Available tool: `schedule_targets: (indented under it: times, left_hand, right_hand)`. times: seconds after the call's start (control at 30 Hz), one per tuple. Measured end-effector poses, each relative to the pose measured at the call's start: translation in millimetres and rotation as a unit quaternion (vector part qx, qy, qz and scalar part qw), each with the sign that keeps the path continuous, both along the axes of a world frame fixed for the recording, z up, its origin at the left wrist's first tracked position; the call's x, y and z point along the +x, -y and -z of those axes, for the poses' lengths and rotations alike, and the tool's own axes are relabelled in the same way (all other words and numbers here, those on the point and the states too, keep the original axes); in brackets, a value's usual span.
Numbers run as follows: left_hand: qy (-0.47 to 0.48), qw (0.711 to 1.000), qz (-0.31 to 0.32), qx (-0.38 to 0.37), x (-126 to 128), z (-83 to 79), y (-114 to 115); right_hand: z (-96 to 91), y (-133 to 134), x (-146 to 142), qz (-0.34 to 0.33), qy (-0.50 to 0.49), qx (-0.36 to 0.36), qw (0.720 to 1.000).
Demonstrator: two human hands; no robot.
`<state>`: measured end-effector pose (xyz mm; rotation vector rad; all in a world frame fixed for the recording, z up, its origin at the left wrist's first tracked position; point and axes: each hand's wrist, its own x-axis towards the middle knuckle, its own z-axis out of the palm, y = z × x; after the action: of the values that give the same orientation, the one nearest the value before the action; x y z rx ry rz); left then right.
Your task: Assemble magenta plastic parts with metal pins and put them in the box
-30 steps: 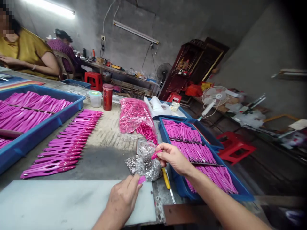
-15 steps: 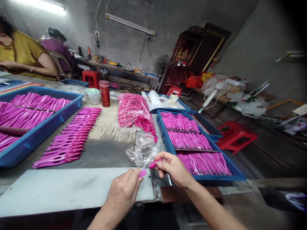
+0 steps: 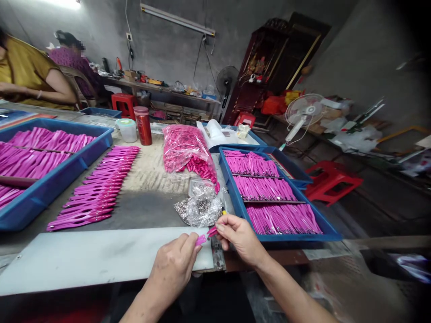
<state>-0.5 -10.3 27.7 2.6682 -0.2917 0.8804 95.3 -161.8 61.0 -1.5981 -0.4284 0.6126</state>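
Observation:
My left hand (image 3: 175,264) is closed in a pinch on a small pink plastic piece (image 3: 200,240) over the near edge of the grey mat (image 3: 94,258). My right hand (image 3: 238,235) pinches a second small pink piece (image 3: 212,231) right beside it; the two pieces are almost tip to tip. Just beyond my hands lies a clear bag of small metal parts (image 3: 200,211). A yellow-handled tool (image 3: 224,211) peeks out behind my right hand.
A blue tray (image 3: 239,207) of pink parts sits to the right, another blue tray (image 3: 50,188) at left. Rows of pink strips (image 3: 97,188) lie on the table, with a bag of pink pieces (image 3: 186,150), a red jar (image 3: 143,125) and a white tub (image 3: 128,129). Two people sit at far left.
My right hand has drawn back from the metal-parts bag toward my left hand, bringing its pink piece close to the other one. The view has pulled back and tilted down.

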Motion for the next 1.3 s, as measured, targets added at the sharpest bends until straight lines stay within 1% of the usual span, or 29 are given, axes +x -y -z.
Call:
schedule_targets:
  times: [0.17,0.43,0.73,0.97,1.13,1.3]
  left_hand:
    - [-0.006,1.0,0.001,0.012,-0.9,2.4,1.0]
    - [-0.011,1.0,0.007,0.012,-3.6,2.8,1.6]
    - [-0.02,0.999,0.001,0.03,-3.6,4.4,1.7]
    - [-0.04,0.999,-0.006,0.023,-6.2,9.5,2.0]
    - [-0.042,0.999,-0.006,0.007,-5.1,9.9,3.6]
    - [-0.056,0.998,-0.005,-0.001,-5.2,10.5,6.8]
  right_hand:
    - [3.6,1.1,-2.6,0.018,0.023,-0.039,0.999]
    - [9.5,3.5,-3.0,0.03,0.025,-0.075,0.996]
    - [15.7,-0.9,-6.2,0.04,0.003,-0.083,0.996]
    - [19.9,-4.3,-11.5,0.054,-0.007,-0.087,0.995]
    - [21.9,-9.2,-18.8,0.093,-0.033,-0.073,0.992]
    - [30.1,-15.1,-28.4,0.11,-0.018,-0.052,0.992]
